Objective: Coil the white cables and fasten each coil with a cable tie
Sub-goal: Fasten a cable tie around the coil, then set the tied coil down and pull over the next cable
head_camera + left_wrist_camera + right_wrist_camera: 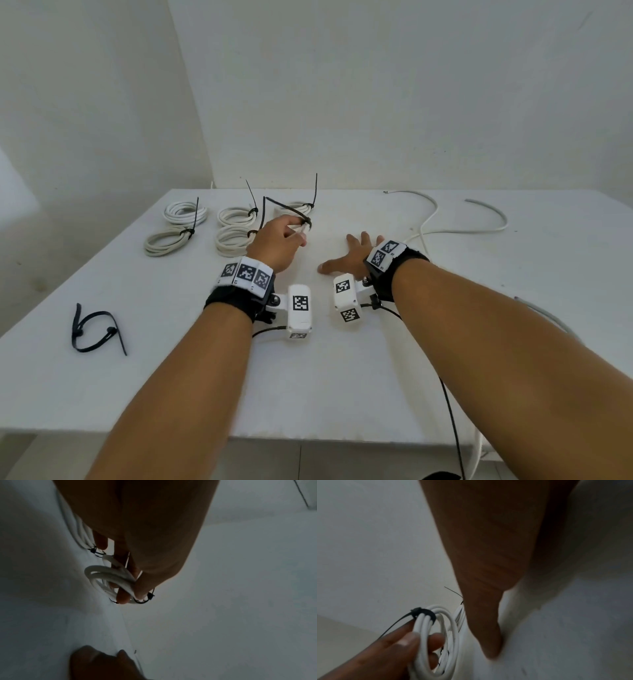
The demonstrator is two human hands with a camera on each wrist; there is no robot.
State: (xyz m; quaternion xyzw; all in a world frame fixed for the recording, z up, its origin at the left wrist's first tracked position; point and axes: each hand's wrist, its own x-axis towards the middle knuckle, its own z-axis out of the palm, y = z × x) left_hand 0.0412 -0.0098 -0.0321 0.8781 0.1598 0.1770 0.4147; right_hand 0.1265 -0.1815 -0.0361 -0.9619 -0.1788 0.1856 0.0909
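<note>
My left hand (297, 233) holds a small white cable coil (298, 229) just above the table, thumb and fingers curled round it. A black cable tie (307, 222) binds that coil, its long tail sticking up to the left. The left wrist view shows the coil (109, 577) looped over my fingers (122, 599); in the right wrist view the coil (440, 628) and its tie (423, 613) sit in the left hand (412, 639). My right hand (350, 253) lies flat on the table with fingers spread, holding nothing.
Several tied coils (186, 211) lie in rows at the back left of the white table (342, 377). A loose white cable (432, 219) snakes across the back right. Spare black ties (96, 329) lie front left. Another cable (548, 315) hangs off the right edge.
</note>
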